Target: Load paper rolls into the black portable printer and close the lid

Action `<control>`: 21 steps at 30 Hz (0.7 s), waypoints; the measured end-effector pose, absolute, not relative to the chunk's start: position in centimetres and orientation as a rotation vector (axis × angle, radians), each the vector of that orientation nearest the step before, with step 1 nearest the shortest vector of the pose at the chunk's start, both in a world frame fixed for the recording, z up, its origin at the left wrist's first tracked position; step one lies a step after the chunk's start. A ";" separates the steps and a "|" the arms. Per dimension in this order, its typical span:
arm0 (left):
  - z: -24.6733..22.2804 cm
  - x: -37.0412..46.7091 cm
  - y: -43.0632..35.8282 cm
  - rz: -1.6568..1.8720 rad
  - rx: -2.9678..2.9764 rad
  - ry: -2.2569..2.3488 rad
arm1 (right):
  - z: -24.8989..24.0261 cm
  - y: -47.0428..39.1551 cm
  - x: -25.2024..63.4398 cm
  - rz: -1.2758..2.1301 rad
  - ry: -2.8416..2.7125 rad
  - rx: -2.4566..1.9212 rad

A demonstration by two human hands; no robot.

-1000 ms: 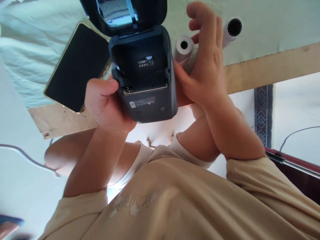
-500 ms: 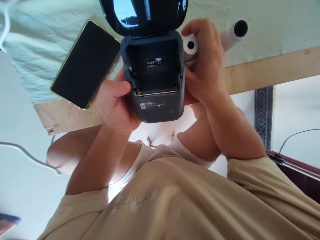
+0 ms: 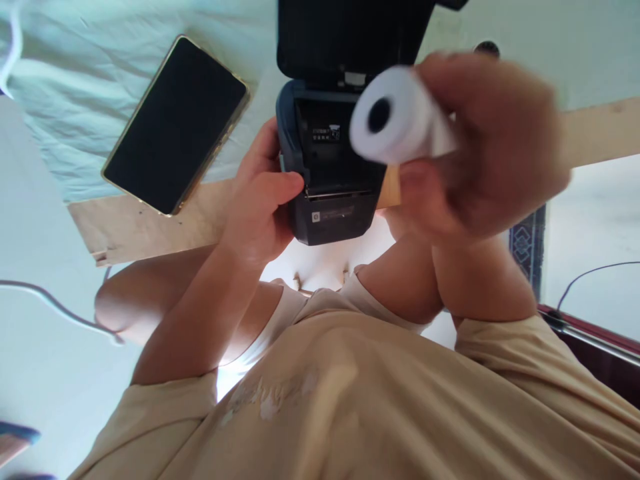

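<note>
A dark label printer (image 3: 335, 217) is tilted in front of me with its lid (image 3: 345, 40) swung up. Inside its bay a small printed label shows, and I see no roll in there. My left hand (image 3: 260, 200) grips the printer's left side, thumb on the front rim. In my right hand (image 3: 495, 147), blurred by motion, is a white paper roll (image 3: 400, 120), its dark core hole facing me. The roll is held above the printer's right side and covers part of the bay; whether they touch I cannot tell.
A phone (image 3: 175, 127) with a black screen lies on the pale green cloth (image 3: 60, 133) at the left. The wooden table edge (image 3: 145, 227) runs below it. Behind my right hand, the dark end of another roll (image 3: 487, 49) peeks out. A white cable (image 3: 55, 307) hangs at the left.
My right hand has lifted the paper roll from beside the printer toward the camera, turning its end leftward. The printer has shifted right and turned in my left hand.
</note>
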State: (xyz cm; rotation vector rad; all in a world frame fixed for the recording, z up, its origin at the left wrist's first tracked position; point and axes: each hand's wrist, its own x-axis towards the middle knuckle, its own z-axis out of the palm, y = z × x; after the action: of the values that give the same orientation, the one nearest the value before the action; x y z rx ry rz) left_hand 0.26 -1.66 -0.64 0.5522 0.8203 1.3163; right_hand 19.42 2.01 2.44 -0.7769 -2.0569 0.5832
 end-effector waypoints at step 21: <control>-0.6 0.3 -1.9 1.265 0.590 0.796 | 1.5 2.0 18.0 0.257 -2.180 -0.747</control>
State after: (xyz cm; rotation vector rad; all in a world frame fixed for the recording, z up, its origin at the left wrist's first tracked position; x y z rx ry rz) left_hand 0.31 -1.92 -0.63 0.5895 0.7959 1.2645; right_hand 18.01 1.97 1.46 -0.7474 -2.1802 0.2566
